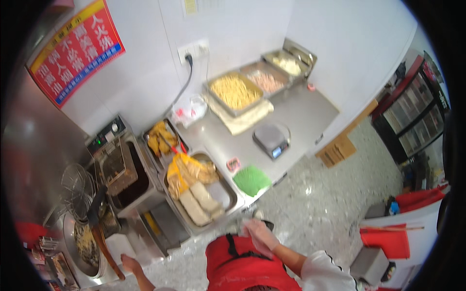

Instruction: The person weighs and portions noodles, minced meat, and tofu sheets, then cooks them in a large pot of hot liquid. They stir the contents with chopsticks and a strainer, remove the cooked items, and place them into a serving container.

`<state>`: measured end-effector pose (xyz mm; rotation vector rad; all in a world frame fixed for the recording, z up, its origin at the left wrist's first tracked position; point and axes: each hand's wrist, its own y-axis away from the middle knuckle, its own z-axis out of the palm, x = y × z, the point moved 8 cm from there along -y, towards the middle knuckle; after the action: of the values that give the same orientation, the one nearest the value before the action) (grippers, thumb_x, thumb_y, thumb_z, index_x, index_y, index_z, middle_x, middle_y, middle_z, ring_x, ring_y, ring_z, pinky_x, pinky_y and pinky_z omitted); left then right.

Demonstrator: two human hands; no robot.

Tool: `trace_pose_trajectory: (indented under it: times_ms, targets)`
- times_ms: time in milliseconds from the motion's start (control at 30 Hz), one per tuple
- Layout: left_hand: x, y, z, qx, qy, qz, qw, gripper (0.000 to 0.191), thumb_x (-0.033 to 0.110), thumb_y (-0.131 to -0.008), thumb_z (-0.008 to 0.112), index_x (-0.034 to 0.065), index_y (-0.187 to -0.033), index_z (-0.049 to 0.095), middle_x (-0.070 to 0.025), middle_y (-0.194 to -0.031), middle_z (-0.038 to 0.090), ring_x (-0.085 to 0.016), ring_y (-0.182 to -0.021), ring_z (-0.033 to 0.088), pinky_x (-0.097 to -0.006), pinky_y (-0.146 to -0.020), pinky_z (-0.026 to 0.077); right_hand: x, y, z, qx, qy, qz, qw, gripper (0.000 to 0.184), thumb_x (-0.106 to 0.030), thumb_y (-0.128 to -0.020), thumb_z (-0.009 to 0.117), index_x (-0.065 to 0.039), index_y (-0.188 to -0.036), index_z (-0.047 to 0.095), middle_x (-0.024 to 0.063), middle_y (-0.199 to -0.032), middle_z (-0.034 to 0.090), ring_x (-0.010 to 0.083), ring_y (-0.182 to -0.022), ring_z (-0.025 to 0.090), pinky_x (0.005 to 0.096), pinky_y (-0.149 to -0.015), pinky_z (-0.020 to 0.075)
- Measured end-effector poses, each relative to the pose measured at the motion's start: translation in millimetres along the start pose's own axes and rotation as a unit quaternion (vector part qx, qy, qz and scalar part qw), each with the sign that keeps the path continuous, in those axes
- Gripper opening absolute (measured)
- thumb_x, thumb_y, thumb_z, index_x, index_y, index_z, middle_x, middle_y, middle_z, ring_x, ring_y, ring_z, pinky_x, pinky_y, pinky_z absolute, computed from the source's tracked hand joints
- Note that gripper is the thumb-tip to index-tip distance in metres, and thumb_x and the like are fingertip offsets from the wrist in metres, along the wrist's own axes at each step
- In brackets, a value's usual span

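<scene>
My left hand [130, 262] is bare and at the lower left, by the corner of a flat white object [118, 248]. Whether the fingers grip it cannot be made out. A brown wooden handle [105, 249] slants past just left of that hand. My right hand [257, 234], in a clear disposable glove, is in front of my red apron [244, 267]; its blurred fingers show no object. Ahead of it, a steel tray [235, 198] contains pale slabs of food [198, 203] and a yellow bag [178, 171]. A green cloth [252, 180] lies at the counter's edge.
A deep fryer [133, 182] with a raised basket [118, 171] adjoins a tray of fried pieces [159, 140]. Left are wire strainers [76, 189] and a large pan [85, 247]. A digital scale [271, 140] and a pan of fries [235, 91] stand on the steel counter [313, 109].
</scene>
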<state>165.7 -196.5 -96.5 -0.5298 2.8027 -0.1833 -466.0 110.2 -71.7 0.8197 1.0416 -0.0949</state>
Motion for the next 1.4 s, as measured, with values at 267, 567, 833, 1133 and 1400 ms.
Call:
trace_pose_trajectory:
  times_ms: [267,567,833,1133,1400]
  targets:
    - [18,37,-17,-0.002,-0.001,-0.152,0.988,0.014,0.012,-0.103,0.043,0.0038,-0.103,0.055,-0.0133,-0.103,0.065,-0.033,-0.083,0.071,-0.0431,-0.063,0.060,-23,-62,-60,-0.086,-0.009,0.049,0.995,0.028,-0.032,-0.099,0.064,-0.005,-0.105,0.062,0.0038,-0.092,0.062,0.0116,-0.084,0.056,0.0282,-0.081,0.0468]
    - [-6,78,-4,0.153,0.225,-0.239,0.932,0.020,0.020,-0.102,0.053,0.0050,-0.105,0.066,-0.0132,-0.094,0.068,-0.030,-0.083,0.068,-0.0395,-0.072,0.057,-48,-118,-120,-0.066,0.057,0.036,0.996,0.027,-0.028,-0.099,0.062,-0.001,-0.103,0.063,0.0017,-0.080,0.062,0.0099,-0.067,0.055,0.0258,-0.063,0.0481]
    - [40,173,-54,0.289,-0.182,-0.004,0.940,0.017,0.015,-0.099,0.057,0.0064,-0.104,0.071,-0.0082,-0.092,0.069,-0.020,-0.079,0.067,-0.0340,-0.071,0.055,-82,-116,-88,-0.096,0.047,0.057,0.993,0.026,-0.028,-0.101,0.061,-0.002,-0.098,0.063,0.0021,-0.079,0.059,0.0107,-0.074,0.055,0.0246,-0.071,0.0455]
    - [110,234,-183,0.098,-0.035,-0.116,0.988,0.027,0.017,-0.103,0.048,0.0016,-0.112,0.069,-0.0142,-0.109,0.067,-0.023,-0.094,0.065,-0.0377,-0.084,0.052,-198,-148,-96,-0.189,0.078,0.066,0.977,0.028,-0.029,-0.105,0.052,-0.002,-0.107,0.062,-0.0013,-0.084,0.057,0.0071,-0.074,0.049,0.0239,-0.069,0.0425]
    - [361,401,-304,0.136,0.299,-0.185,0.926,0.022,0.017,-0.100,0.055,-0.0012,-0.106,0.065,-0.0157,-0.112,0.066,-0.026,-0.102,0.063,-0.0387,-0.089,0.051,-351,-320,-309,-0.126,0.110,-0.101,0.981,0.021,-0.025,-0.102,0.058,-0.006,-0.098,0.063,-0.0016,-0.082,0.061,0.0072,-0.079,0.056,0.0250,-0.073,0.0475]
